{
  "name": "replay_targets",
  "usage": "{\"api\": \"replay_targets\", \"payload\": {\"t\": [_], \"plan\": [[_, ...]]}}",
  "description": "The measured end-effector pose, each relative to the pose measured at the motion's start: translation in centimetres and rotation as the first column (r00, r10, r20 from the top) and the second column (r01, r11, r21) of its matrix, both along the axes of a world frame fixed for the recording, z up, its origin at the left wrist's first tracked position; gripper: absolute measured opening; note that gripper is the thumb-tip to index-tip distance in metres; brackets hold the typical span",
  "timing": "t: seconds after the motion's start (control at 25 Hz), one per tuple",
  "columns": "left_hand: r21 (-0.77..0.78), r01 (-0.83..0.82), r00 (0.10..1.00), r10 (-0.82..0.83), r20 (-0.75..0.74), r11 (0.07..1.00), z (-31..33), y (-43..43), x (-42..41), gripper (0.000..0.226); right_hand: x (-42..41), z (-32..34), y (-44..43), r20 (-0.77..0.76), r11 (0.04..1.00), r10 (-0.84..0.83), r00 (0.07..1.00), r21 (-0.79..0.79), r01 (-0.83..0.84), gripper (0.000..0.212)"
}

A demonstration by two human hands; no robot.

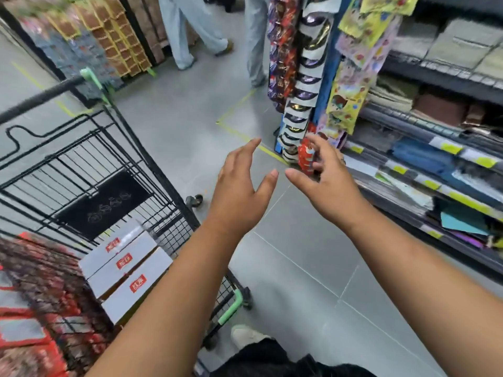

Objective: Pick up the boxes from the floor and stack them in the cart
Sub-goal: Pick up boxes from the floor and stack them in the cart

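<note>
A black wire cart (152, 164) stands at my left. Inside it, three white boxes with red labels (128, 270) lie stacked side by side against its right wall, next to red patterned packs (40, 289). My left hand (239, 191) and my right hand (324, 183) are both stretched out over the grey floor to the right of the cart, fingers spread, holding nothing. No box on the floor shows in this view.
A shelf unit (435, 159) with folded textiles and yellow price tags runs along the right. Hanging snack packets (299, 77) fill its end. Two people's legs (190, 31) stand ahead in the aisle. My own shoe (245, 336) is beside the cart's green-capped corner.
</note>
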State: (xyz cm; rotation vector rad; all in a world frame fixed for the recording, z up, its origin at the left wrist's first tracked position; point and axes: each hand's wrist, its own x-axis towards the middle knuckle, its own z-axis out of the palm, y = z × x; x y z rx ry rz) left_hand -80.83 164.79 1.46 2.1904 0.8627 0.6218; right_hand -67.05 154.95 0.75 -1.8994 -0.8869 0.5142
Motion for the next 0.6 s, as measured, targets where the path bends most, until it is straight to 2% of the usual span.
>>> {"api": "replay_targets", "payload": {"t": [0.24, 0.4, 0.6], "plan": [[0.07, 0.203, 0.979, -0.205, 0.017, 0.977, 2.9, -11.1, 9.8, 0.057, 7.4, 3.0, -14.6, 0.006, 0.981, -0.196, 0.981, 0.011, 0.196, 0.075], [0.099, 0.372, 0.926, -0.377, 0.031, 0.923, 3.9, -19.0, 16.4, 0.055, 11.8, 4.0, -24.1, 0.011, 0.943, -0.333, 0.943, 0.015, 0.333, 0.082], [0.111, 0.536, 0.839, -0.543, 0.043, 0.837, 5.5, -28.2, 23.5, 0.054, 15.7, 5.5, -34.3, -0.006, 0.872, -0.487, 0.873, 0.056, 0.487, 0.08]]}}
